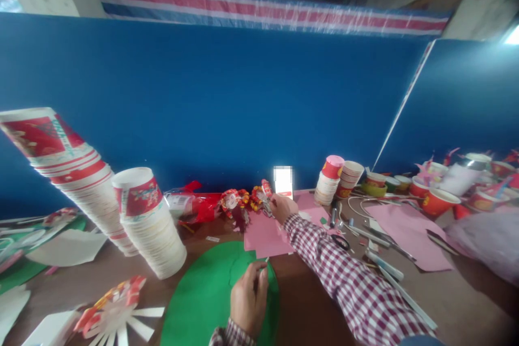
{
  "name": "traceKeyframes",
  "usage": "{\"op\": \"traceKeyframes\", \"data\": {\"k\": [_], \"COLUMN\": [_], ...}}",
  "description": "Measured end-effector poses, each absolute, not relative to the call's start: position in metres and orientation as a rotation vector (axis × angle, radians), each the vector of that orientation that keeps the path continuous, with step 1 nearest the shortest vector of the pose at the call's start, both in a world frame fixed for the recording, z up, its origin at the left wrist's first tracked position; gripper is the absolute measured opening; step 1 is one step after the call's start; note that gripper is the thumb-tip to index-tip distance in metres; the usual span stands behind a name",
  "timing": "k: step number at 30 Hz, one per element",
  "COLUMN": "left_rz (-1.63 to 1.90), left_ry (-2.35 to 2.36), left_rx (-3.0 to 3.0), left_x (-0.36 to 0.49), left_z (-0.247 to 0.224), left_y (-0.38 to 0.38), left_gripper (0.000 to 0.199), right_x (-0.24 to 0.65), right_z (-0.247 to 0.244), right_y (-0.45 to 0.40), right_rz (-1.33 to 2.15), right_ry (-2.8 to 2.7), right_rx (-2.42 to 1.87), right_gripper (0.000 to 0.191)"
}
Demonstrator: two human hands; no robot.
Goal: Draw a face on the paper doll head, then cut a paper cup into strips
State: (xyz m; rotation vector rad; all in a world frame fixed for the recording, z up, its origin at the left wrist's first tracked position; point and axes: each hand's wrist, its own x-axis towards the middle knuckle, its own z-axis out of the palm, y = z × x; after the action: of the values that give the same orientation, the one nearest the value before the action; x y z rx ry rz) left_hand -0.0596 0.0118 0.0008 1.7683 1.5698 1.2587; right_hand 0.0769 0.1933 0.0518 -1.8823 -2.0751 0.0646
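Note:
My left hand (248,300) is over a round green sheet (203,286), its fingers curled together. A tiny pale tip shows by its fingertips; what it belongs to is hidden. My right hand (284,208) reaches forward across pink paper sheets (263,235). Its fingers are closed at a small red and yellow paper cutout (265,189), just left of a lit phone (283,181) that leans upright at the wall. Beside that cutout lies a similar flower-like one (231,203). Nearer me on the left is a paper cup (117,313) cut into white strips.
Two tall stacks of paper cups, one leaning (81,184) and one shorter (152,227), rise on the left. Smaller cup stacks (325,186) stand back right. Scissors (340,241), a glue gun (385,265), cables and orange cups (440,201) crowd the right. A blue partition (243,97) closes the back.

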Motion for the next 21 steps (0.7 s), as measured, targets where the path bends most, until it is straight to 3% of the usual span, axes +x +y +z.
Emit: {"op": "traceKeyframes", "data": {"k": [21], "left_rz": [1.191], "left_ry": [1.577], "left_rx": [1.877], "left_x": [-0.062], "left_z": [0.003], "left_y": [0.012], "left_gripper": [0.028], "right_x": [0.062], "right_z": [0.051], "right_y": [0.187], "right_rz": [0.139], "right_ry": [-2.200], "right_rx": [-1.854], "right_gripper": [0.022]}}
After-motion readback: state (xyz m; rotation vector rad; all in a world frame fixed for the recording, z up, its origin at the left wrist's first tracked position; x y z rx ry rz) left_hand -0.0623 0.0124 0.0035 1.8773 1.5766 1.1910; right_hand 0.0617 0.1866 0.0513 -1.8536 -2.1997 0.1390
